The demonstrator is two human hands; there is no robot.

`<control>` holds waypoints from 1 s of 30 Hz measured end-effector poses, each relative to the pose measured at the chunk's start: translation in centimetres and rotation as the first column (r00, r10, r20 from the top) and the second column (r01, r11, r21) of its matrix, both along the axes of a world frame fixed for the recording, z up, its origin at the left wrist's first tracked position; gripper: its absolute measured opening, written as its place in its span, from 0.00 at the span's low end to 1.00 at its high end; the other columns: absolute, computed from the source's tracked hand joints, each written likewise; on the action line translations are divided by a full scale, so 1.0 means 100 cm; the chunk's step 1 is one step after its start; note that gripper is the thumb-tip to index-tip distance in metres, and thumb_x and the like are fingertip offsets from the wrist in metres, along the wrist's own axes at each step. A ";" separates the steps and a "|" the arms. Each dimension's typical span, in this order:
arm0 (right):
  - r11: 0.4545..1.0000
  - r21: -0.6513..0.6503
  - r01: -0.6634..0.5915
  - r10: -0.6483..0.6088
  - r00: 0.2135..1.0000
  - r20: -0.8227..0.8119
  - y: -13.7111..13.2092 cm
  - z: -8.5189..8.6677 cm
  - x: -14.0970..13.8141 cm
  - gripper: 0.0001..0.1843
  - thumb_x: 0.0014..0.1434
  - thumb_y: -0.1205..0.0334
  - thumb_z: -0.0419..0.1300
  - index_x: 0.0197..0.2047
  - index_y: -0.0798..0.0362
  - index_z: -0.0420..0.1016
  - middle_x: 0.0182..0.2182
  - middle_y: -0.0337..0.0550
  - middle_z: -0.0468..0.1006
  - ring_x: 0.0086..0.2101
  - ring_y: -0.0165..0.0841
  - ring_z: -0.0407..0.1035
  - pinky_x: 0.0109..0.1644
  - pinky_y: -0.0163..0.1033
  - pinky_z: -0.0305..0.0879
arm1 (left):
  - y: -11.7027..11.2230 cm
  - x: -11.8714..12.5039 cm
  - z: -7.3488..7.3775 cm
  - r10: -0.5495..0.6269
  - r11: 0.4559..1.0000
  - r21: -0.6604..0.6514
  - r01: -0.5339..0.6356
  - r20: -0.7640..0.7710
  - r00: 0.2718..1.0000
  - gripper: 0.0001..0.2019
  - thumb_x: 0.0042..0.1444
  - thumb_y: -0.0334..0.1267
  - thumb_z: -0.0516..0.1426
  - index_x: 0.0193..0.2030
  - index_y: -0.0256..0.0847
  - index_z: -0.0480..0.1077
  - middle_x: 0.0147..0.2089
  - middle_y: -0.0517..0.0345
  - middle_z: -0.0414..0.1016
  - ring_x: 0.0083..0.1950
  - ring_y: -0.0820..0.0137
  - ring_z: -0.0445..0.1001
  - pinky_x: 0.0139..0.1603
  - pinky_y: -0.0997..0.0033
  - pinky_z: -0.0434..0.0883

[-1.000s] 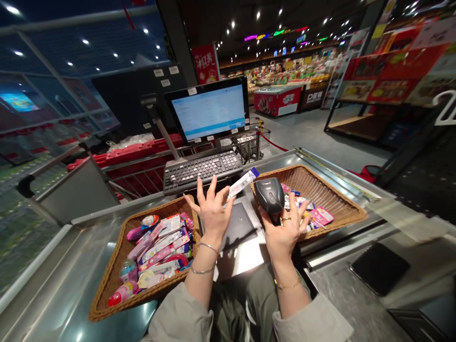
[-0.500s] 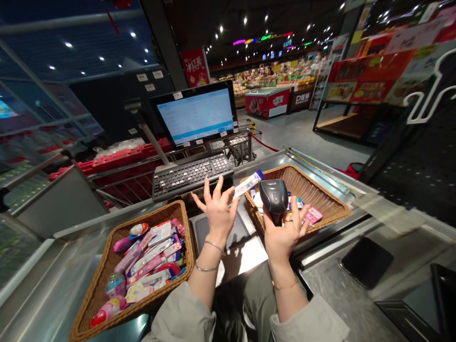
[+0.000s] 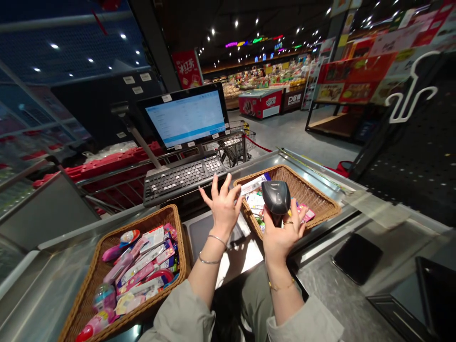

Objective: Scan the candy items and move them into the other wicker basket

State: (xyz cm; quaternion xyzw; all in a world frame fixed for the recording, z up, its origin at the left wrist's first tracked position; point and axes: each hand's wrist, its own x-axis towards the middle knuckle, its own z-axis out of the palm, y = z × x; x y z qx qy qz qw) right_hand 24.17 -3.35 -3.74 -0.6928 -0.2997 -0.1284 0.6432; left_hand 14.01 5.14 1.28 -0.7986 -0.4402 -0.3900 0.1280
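at the metal shop counter (image 3: 42, 285), we note the left hand (image 3: 225, 209), fanned, seemingly pinching a packet (image 3: 255, 184) slanting up rightward; the right hand (image 3: 283, 237) grips a scanner (image 3: 277, 197).

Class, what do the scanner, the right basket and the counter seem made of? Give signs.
Scanner: probably plastic, dark, satin; smooth moulded shell with soft highlights.
Right basket: brown woven strands, slight sheen; wicker or plastic imitation, unclear.
Counter: likely steel, smooth; grey surface with streaky reflections.

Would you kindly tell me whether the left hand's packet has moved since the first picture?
Yes, the packet has moved right, away from the keyboard, toward the right basket.
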 end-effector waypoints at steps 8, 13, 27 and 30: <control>1.000 -0.004 0.011 -0.011 1.000 -0.004 0.000 0.000 0.001 0.22 0.57 0.49 0.67 0.49 0.55 0.78 0.64 0.60 0.68 0.68 0.63 0.50 0.66 0.77 0.45 | 0.003 0.012 -0.004 -0.018 0.999 -0.043 0.016 -0.038 0.999 0.22 0.64 0.44 0.56 0.65 0.55 0.67 0.72 0.54 0.62 0.77 0.51 0.48 0.72 0.32 0.28; 1.000 -0.013 -0.004 0.004 1.000 0.020 0.000 0.002 -0.005 0.18 0.57 0.49 0.66 0.43 0.53 0.80 0.64 0.58 0.68 0.68 0.61 0.50 0.67 0.76 0.46 | -0.011 -0.023 -0.006 0.068 0.993 -0.093 -0.068 0.001 0.998 0.22 0.64 0.45 0.56 0.65 0.51 0.68 0.71 0.51 0.62 0.76 0.52 0.50 0.73 0.32 0.31; 0.911 -0.126 -0.394 0.405 0.911 0.078 0.003 -0.007 -0.060 0.25 0.57 0.47 0.66 0.51 0.55 0.79 0.64 0.58 0.68 0.70 0.57 0.47 0.69 0.71 0.42 | -0.056 -0.157 -0.015 0.338 0.917 -0.222 -0.332 -0.013 0.941 0.22 0.64 0.43 0.58 0.64 0.49 0.67 0.72 0.51 0.61 0.76 0.50 0.51 0.71 0.28 0.41; 0.873 -0.140 -0.468 0.482 0.872 0.089 0.004 -0.008 -0.072 0.23 0.58 0.49 0.65 0.50 0.56 0.79 0.65 0.59 0.67 0.70 0.56 0.47 0.70 0.69 0.43 | -0.062 -0.185 -0.017 0.393 0.893 -0.223 -0.392 -0.040 0.919 0.21 0.64 0.44 0.57 0.63 0.48 0.68 0.72 0.51 0.62 0.75 0.49 0.51 0.71 0.28 0.41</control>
